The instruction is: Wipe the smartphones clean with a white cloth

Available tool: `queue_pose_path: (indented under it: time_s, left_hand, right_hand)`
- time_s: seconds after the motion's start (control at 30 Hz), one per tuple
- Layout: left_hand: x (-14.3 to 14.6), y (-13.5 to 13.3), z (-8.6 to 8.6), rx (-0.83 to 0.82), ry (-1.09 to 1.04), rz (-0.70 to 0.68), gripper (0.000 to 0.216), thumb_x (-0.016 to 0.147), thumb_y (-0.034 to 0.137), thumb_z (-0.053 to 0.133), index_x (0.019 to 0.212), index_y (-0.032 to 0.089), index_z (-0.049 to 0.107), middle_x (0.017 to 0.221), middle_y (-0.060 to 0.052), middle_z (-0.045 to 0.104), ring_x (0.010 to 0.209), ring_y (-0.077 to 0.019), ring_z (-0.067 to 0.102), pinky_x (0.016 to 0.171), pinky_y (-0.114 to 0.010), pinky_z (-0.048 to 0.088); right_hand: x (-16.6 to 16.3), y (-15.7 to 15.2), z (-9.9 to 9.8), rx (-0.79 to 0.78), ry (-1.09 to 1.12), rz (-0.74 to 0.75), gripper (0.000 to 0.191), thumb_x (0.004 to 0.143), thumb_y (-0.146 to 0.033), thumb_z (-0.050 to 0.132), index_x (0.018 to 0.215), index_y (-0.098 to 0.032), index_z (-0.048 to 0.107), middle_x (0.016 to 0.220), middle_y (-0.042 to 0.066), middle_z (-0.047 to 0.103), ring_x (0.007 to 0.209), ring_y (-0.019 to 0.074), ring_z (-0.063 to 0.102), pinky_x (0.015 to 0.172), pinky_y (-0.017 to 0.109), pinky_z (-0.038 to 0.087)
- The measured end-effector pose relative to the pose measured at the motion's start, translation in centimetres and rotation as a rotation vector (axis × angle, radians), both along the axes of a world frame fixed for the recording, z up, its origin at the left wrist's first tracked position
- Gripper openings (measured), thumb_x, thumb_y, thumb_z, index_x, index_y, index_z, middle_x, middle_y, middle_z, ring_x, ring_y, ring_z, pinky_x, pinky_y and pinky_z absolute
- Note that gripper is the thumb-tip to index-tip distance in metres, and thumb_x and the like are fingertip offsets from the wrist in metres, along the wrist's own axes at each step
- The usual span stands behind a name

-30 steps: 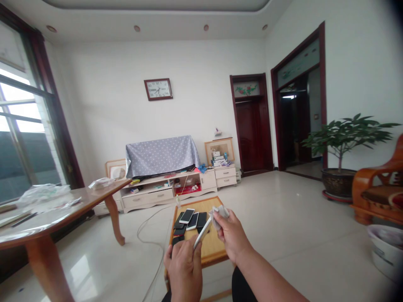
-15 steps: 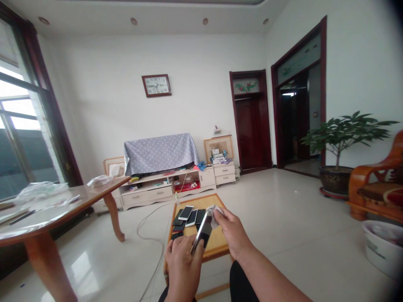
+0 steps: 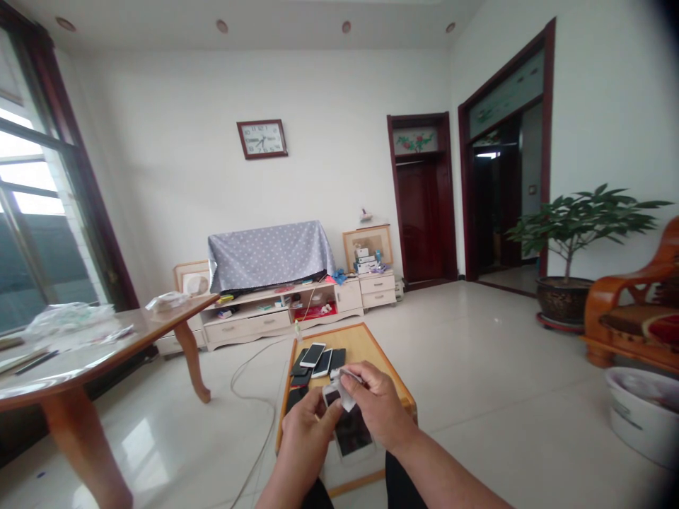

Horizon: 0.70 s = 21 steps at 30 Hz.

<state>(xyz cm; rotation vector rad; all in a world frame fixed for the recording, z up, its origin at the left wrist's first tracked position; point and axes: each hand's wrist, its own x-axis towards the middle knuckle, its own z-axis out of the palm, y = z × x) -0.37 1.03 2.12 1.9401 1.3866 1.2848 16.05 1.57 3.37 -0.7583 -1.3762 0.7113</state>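
Observation:
My left hand (image 3: pixel 306 433) grips a white smartphone (image 3: pixel 351 433), dark screen facing up, low in the middle of the view. My right hand (image 3: pixel 375 406) is closed on a small white wipe (image 3: pixel 344 389) and presses it on the phone's top end. Just beyond my hands is a low wooden table (image 3: pixel 368 346). Several more phones (image 3: pixel 317 359), white and black, lie in a cluster on its left half.
A glossy brown table (image 3: pixel 106 353) with plastic bags stands at the left. A white cable (image 3: pixel 249 396) trails over the tiled floor. A TV stand (image 3: pixel 276 318) with a covered TV lines the far wall. At the right are a potted plant (image 3: pixel 576 233), a wooden chair (image 3: pixel 631 318) and a white basin (image 3: pixel 644 417).
The phone has turned from edge-on to screen up and come lower and nearer. My right hand with the wipe has moved down onto its top end. The view has tilted down slightly.

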Motion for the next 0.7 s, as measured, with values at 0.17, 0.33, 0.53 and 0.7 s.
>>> queue_pose_path:
  time_s: [0.17, 0.33, 0.53, 0.7]
  left_hand:
    - [-0.4, -0.4, -0.1, 0.038, -0.007, 0.011, 0.040, 0.086, 0.058, 0.062, 0.082, 0.019, 0.071, 0.065, 0.001, 0.065, 0.062, -0.0149, 0.058, 0.059, -0.024, 0.042]
    - [-0.4, -1.0, -0.2, 0.314, 0.273, 0.173, 0.025, 0.092, 0.046, 0.059, 0.093, 0.027, 0.074, 0.081, -0.003, 0.072, 0.077, -0.0200, 0.065, 0.068, -0.029, 0.045]
    - [0.0, -1.2, -0.8, 0.468, 0.451, 0.233, 0.019, 0.096, 0.031, 0.053, 0.088, 0.026, 0.070, 0.080, -0.003, 0.070, 0.080, -0.0208, 0.063, 0.072, -0.031, 0.044]
    - [-0.2, -1.7, -0.8, 0.519, 0.429, 0.211, 0.020, 0.097, 0.031, 0.051, 0.091, 0.026, 0.069, 0.080, -0.004, 0.069, 0.077, -0.0201, 0.062, 0.071, -0.031, 0.045]
  right_hand:
    - [-0.2, 0.0, -0.2, -0.001, -0.023, -0.103, 0.029, 0.093, -0.046, 0.061, 0.096, -0.021, 0.075, 0.094, 0.007, 0.071, 0.088, 0.0223, 0.065, 0.079, 0.032, 0.050]
    - [-0.1, 0.0, -0.1, -0.069, 0.011, -0.200, 0.030, 0.093, -0.049, 0.061, 0.089, -0.020, 0.069, 0.084, 0.005, 0.069, 0.079, 0.0208, 0.062, 0.073, 0.030, 0.048]
    - [-2.2, -2.4, -0.4, -0.067, -0.041, -0.105, 0.021, 0.092, -0.043, 0.062, 0.086, -0.023, 0.065, 0.078, 0.001, 0.066, 0.070, 0.0177, 0.058, 0.065, 0.026, 0.045]
    - [-1.6, -2.0, -0.3, -0.051, -0.089, -0.176, 0.022, 0.092, -0.043, 0.060, 0.084, -0.023, 0.066, 0.076, 0.002, 0.066, 0.069, 0.0186, 0.058, 0.064, 0.027, 0.044]
